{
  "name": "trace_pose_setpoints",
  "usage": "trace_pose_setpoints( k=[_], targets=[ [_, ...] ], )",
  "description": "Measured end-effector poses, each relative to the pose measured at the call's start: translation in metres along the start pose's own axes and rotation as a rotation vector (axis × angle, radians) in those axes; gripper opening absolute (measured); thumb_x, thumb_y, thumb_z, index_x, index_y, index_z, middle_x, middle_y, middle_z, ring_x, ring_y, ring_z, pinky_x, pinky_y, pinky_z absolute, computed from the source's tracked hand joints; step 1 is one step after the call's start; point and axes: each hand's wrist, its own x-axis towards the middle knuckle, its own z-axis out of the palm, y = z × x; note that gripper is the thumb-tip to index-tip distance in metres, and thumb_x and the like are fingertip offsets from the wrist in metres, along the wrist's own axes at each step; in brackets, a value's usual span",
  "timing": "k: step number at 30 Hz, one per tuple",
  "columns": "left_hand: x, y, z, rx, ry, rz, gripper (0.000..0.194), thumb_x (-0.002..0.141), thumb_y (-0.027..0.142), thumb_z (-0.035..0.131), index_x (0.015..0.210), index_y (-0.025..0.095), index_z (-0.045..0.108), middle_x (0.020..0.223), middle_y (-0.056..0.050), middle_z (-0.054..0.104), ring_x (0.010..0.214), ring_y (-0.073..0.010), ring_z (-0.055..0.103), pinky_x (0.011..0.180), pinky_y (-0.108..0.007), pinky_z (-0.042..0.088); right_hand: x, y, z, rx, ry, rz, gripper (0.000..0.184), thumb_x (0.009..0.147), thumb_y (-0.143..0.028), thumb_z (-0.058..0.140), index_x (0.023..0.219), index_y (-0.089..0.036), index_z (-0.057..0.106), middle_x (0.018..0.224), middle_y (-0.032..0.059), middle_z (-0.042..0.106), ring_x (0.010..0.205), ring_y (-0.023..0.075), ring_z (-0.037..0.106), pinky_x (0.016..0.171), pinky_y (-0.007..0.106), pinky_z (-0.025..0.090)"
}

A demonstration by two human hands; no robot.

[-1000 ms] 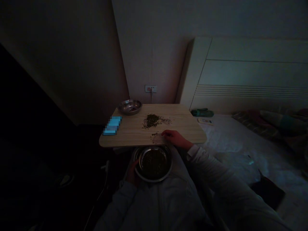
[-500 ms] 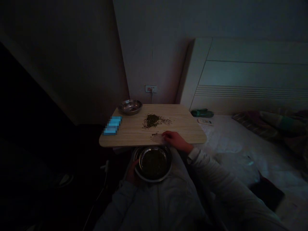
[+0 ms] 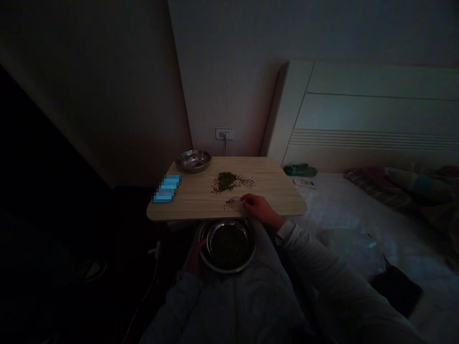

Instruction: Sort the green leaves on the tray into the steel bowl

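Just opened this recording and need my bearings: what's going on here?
A person's right hand holds a thin, clear piece at the front edge of the small table, beside a few stray grains. The left hand steadies a metal bowl on the lap. Farther back lies a pile of small greenish grains, with another metal bowl at the table's far left corner.

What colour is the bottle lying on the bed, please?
The bottle is green, in the head view.
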Motion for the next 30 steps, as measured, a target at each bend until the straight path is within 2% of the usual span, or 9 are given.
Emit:
trace_pose_setpoints(
  k=[7,14,19,24,30],
  targets=[
    [0.001,0.000,-0.001,0.010,0.001,0.003,0.015,0.075,0.018,0.056,0.068,0.021,0.069,0.066,-0.006,0.074,0.104,-0.0279,0.065,0.097,-0.040,0.046,0.003,-0.011,0.006,-0.001,-0.033,-0.022,0.027,0.080,-0.014,0.052,0.102,-0.013,0.068,0.078,0.0046,0.069,0.066,0.0122,0.057,0.065,0.023,0.041],
    [0.004,-0.001,-0.005,-0.006,-0.016,0.011,0.009,0.071,0.018,0.061,0.067,0.018,0.068,0.069,-0.009,0.074,0.102,-0.0293,0.066,0.094,-0.040,0.048,0.001,-0.006,0.003,-0.018,-0.032,0.032,0.027,0.080,-0.013,0.052,0.102,-0.012,0.068,0.080,0.0055,0.070,0.068,0.0127,0.058,0.065,0.023,0.040],
    [0.005,-0.002,-0.006,-0.006,-0.081,-0.022,0.007,0.070,0.021,0.063,0.069,0.019,0.069,0.070,-0.008,0.075,0.103,-0.0304,0.065,0.094,-0.041,0.047,0.001,-0.002,0.001,-0.025,-0.011,0.050,0.027,0.080,-0.013,0.051,0.101,-0.011,0.068,0.081,0.0060,0.069,0.070,0.0133,0.058,0.067,0.024,0.040],
    [0.001,0.000,-0.003,-0.001,-0.023,-0.012,0.015,0.076,0.021,0.057,0.066,0.018,0.069,0.066,-0.007,0.073,0.095,-0.0277,0.068,0.091,-0.040,0.050,0.003,0.001,0.003,-0.056,0.013,0.060,0.026,0.080,-0.014,0.051,0.100,-0.012,0.068,0.080,0.0061,0.069,0.070,0.0139,0.058,0.067,0.024,0.040],
    [-0.002,0.002,0.000,0.000,0.010,-0.014,0.018,0.078,0.018,0.055,0.067,0.018,0.068,0.067,-0.008,0.074,0.097,-0.0267,0.068,0.091,-0.039,0.050,0.002,0.009,-0.001,-0.064,0.028,0.073,0.025,0.079,-0.015,0.052,0.098,-0.014,0.068,0.077,0.0052,0.069,0.069,0.0138,0.058,0.065,0.023,0.040]
  ],
)
